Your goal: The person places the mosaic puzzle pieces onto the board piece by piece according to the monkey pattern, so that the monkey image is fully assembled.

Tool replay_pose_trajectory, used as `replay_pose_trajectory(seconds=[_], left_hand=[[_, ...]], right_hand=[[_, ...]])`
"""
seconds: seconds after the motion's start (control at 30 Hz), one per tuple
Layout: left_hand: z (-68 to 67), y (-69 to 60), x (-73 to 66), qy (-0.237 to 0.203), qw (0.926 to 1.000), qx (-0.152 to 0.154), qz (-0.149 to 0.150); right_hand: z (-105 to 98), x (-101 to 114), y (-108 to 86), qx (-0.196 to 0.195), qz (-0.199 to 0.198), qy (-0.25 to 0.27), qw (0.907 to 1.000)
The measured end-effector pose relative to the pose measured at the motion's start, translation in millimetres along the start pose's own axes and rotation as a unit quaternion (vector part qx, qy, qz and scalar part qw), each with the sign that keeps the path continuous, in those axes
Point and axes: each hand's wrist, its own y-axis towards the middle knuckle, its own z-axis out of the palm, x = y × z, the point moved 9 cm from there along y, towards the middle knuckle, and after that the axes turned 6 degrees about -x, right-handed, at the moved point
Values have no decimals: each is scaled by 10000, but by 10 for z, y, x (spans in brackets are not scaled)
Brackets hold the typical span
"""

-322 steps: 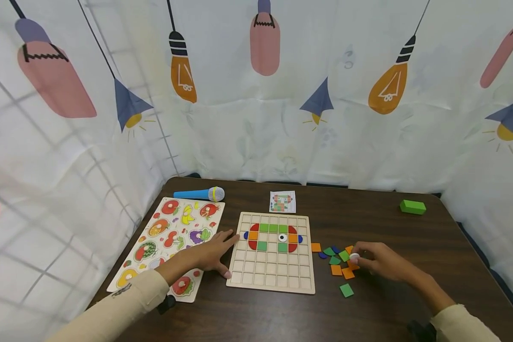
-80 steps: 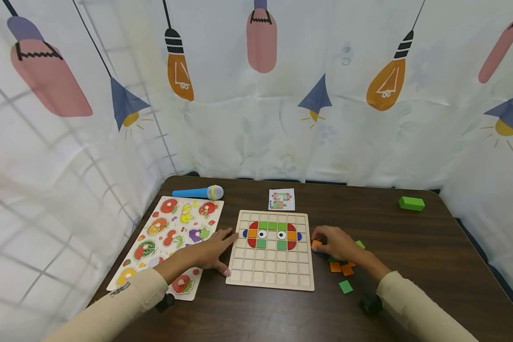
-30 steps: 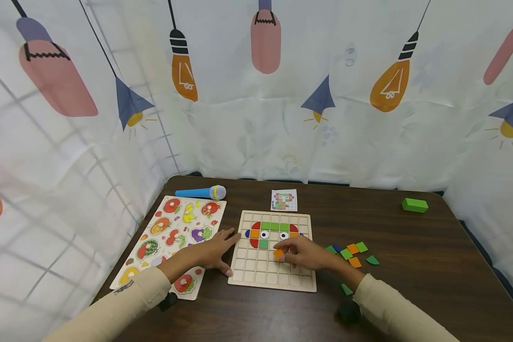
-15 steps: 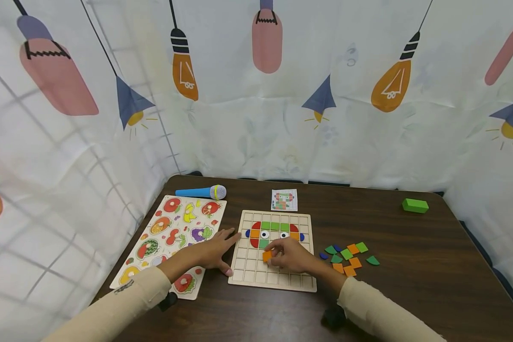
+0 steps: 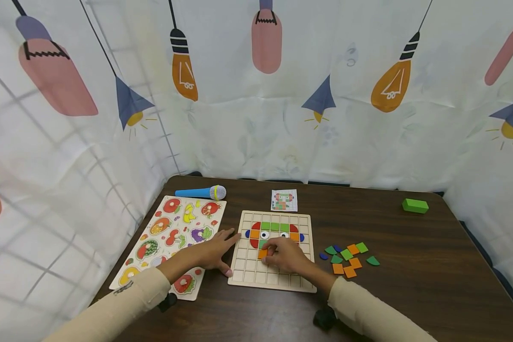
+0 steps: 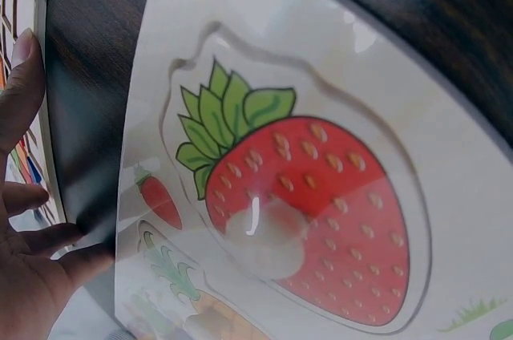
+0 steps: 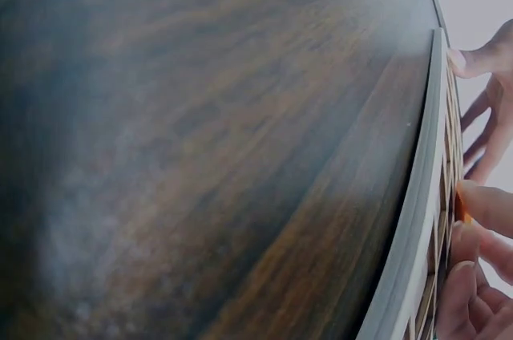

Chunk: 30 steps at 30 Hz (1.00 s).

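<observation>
On the wooden grid board [image 5: 248,275], my right hand [image 5: 286,256] pinches an orange square tile [image 5: 262,254] at a cell just below the green square under the left eye piece. The right wrist view shows the fingers of my right hand [image 7: 481,252] at the orange tile [image 7: 460,205], close to the board's surface. My left hand [image 5: 213,251] lies with spread fingers at the board's left edge, its thumb touching the lower left side. In the left wrist view my left hand [image 6: 32,260] has its thumb on the board's edge [image 6: 42,75]. Red, green, orange and blue pieces form a face on the board.
Loose tiles [image 5: 355,263] lie right of the board. A picture card [image 5: 284,200] is behind it, with a blue toy microphone [image 5: 196,193] at the back left. A fruit puzzle board [image 5: 154,242] lies left, partly under my left arm. A green block [image 5: 415,205] sits back right.
My right hand has brought an orange tile from the loose pieces onto the board and moved it left to the cell. A second eye piece has appeared on the board. My left hand stays put.
</observation>
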Motion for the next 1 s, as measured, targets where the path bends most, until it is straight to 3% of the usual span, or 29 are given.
replay_pose_trajectory(seconds=[0.67, 0.87, 1.0], left_hand=[[9, 1, -7, -12, 10000, -54, -24], [13, 8, -5, 13, 10000, -66, -13], [19, 6, -2, 3, 10000, -72, 2]], right_hand=[[-39, 44, 17, -45, -168, -609, 9980], [-87, -23, -3, 246, -297, -338, 9987], [-234, -44, -38, 376, -740, -43, 9965]])
